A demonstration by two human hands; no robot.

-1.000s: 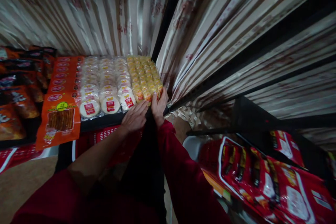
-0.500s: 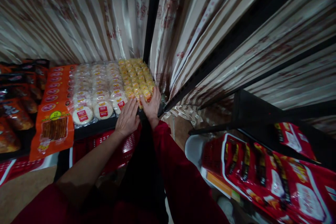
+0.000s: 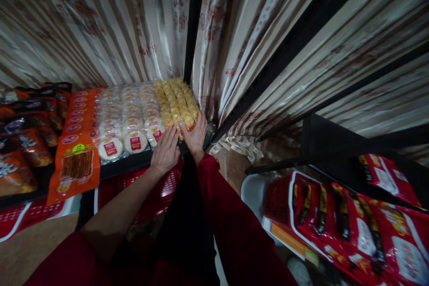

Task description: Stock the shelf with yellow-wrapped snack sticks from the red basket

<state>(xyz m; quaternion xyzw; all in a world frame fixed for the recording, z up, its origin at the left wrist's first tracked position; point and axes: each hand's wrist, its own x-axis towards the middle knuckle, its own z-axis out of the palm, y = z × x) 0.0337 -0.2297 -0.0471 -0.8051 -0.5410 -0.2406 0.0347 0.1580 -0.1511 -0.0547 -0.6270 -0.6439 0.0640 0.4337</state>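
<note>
Small yellow wrapped packets (image 3: 176, 98) fill the right end of a black shelf (image 3: 125, 161) in tight rows. My left hand (image 3: 166, 151) lies against the front of these rows, fingers extended, near the round white packets. At the front right corner my right hand (image 3: 197, 133) rests on the yellow packets, its thumb and fingers spread apart. Left of the yellow rows stand round white wrapped cakes (image 3: 134, 141) with red labels. Beside them lies a row of flat orange packs (image 3: 75, 161).
Dark and orange bags (image 3: 31, 145) sit at the far left. Red baskets (image 3: 140, 187) are below the shelf. At right, another basket (image 3: 292, 201) holds red bags (image 3: 348, 228) beside a black shelf (image 3: 330, 136). Pleated curtains (image 3: 150, 22) and black posts (image 3: 195, 22) stand behind.
The whole view has shifted slightly, so the shelf and baskets appear a little further right and lower. Both hands stay on the front of the yellow rows, in nearly the same pose.
</note>
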